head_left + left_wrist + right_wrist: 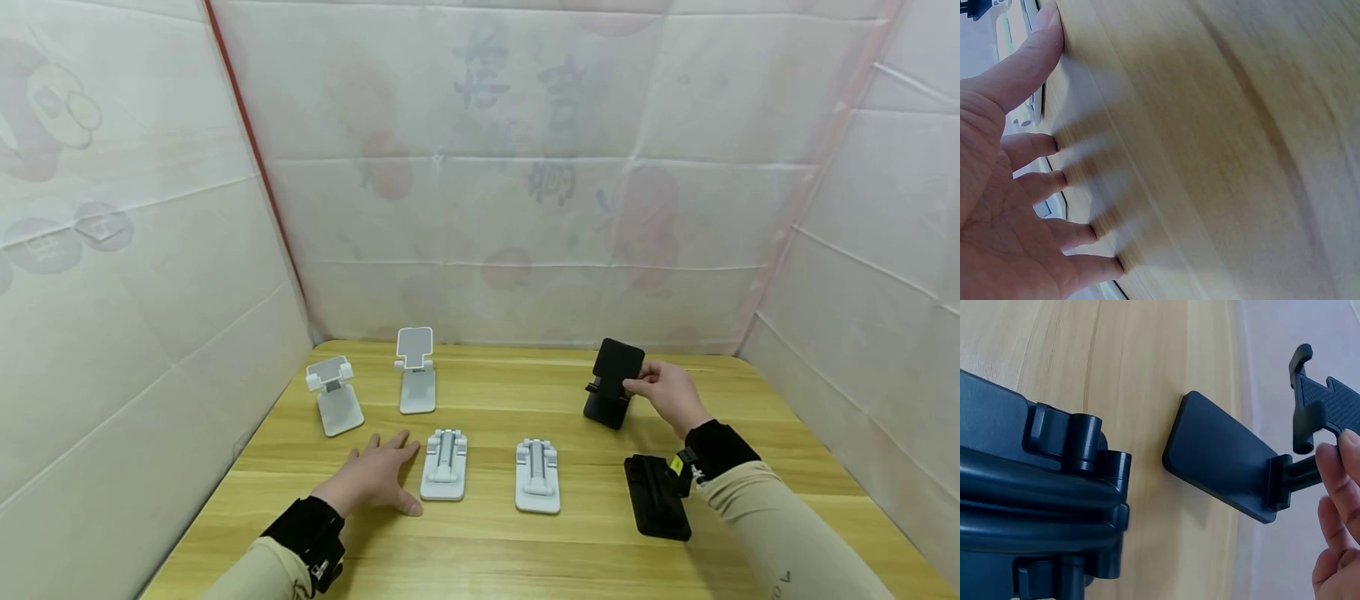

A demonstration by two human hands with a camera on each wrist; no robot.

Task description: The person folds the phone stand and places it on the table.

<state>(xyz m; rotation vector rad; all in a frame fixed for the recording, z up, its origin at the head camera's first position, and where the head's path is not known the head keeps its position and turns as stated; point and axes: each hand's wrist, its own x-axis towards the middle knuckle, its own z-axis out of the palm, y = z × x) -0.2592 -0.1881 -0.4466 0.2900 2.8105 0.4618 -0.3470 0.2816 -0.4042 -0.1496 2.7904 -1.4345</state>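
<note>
**Right hand on the upright black stand**

The right hand (670, 393) pinches the raised plate of the unfolded black phone stand (613, 382); a folded black stand (657, 495) lies just beneath its wrist. The left hand (372, 475) rests flat, fingers spread, on the wooden table (495, 550), thumb touching a folded white stand (444, 465).

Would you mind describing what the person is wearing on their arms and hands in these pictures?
Both hands are bare, with no gloves or rings visible. Each arm is in a beige sleeve ending in a black cuff or band at the wrist, on the left hand side and the right hand side alike. The right wrist band carries a small yellow tag, and the right sleeve shows a small dark mark near the forearm.
</note>
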